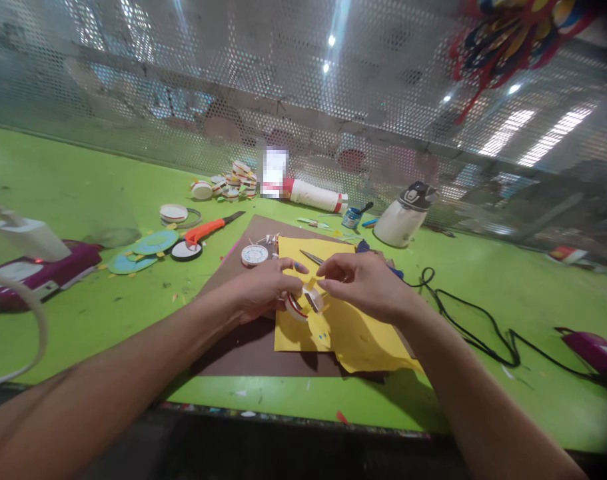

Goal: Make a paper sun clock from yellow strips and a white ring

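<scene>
Head view: a red-striped paper ring point(296, 308) is pinched at its rim by fingertips of the left hand point(263, 291) and right hand point(364, 284), just above the yellow paper sheet point(356, 333), and is judged light, flimsy, best gripped gently by its edges.

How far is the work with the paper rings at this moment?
Done, it seems: a pile of rings lies at the back of the green table. In hand: the left hand and the right hand together pinch a red-striped ring above the yellow paper. Left, probably: closing this ring; the yellow paper is mostly uncut.
</scene>
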A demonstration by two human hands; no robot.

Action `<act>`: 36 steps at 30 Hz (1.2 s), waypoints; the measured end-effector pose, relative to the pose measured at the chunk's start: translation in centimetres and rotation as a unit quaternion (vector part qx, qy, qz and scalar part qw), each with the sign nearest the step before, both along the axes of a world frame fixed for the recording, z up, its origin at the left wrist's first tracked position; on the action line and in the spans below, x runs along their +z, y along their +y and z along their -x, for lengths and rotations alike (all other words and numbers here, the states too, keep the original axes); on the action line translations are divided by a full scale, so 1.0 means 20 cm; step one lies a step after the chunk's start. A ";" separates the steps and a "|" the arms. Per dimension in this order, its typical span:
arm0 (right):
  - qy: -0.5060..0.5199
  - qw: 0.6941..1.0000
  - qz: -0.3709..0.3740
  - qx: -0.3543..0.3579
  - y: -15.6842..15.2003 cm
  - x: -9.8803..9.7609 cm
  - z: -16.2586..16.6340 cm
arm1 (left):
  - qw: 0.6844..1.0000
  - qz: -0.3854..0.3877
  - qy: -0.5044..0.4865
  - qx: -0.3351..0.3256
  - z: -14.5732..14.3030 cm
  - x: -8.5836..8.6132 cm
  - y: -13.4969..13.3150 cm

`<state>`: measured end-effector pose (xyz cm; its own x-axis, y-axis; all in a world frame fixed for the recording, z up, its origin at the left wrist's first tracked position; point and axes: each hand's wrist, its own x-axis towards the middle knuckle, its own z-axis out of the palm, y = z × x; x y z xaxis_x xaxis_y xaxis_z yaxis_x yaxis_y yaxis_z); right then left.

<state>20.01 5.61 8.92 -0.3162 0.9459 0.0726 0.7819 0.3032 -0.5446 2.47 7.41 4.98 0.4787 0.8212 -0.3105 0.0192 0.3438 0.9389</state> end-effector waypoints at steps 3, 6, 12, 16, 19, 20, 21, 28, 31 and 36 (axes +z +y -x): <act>0.023 1.000 0.009 -0.010 0.01 0.02 -0.03 | 1.000 0.004 -0.009 0.003 0.01 0.01 0.00; 0.058 0.996 0.065 0.013 0.02 0.01 -0.05 | 1.000 -0.002 -0.012 0.011 0.01 0.02 0.00; 0.172 0.951 0.235 0.107 0.04 -0.03 -0.05 | 0.999 -0.027 -0.007 -0.025 0.05 0.03 0.00; 0.218 0.918 0.310 0.118 0.04 -0.04 -0.05 | 0.995 -0.076 -0.047 -0.045 0.06 0.02 0.00; 0.274 0.891 0.337 0.132 0.04 -0.06 -0.04 | 0.993 -0.083 -0.070 -0.050 0.06 0.02 0.00; 0.294 0.881 0.346 0.133 0.04 -0.07 -0.04 | 0.993 -0.080 -0.076 -0.050 0.06 0.02 0.00; 0.312 0.871 0.356 0.131 0.05 -0.07 -0.04 | 0.992 -0.076 -0.083 -0.048 0.06 0.03 0.00; 0.404 0.828 0.371 0.112 0.08 -0.12 -0.04 | 0.989 -0.041 -0.142 0.028 0.07 0.05 0.01; 0.456 0.820 0.336 0.078 0.10 -0.14 -0.03 | 0.986 -0.033 -0.155 0.055 0.07 0.05 0.01; 0.523 0.808 0.270 0.034 0.11 -0.16 0.00 | 0.986 -0.051 -0.143 0.066 0.04 0.05 -0.01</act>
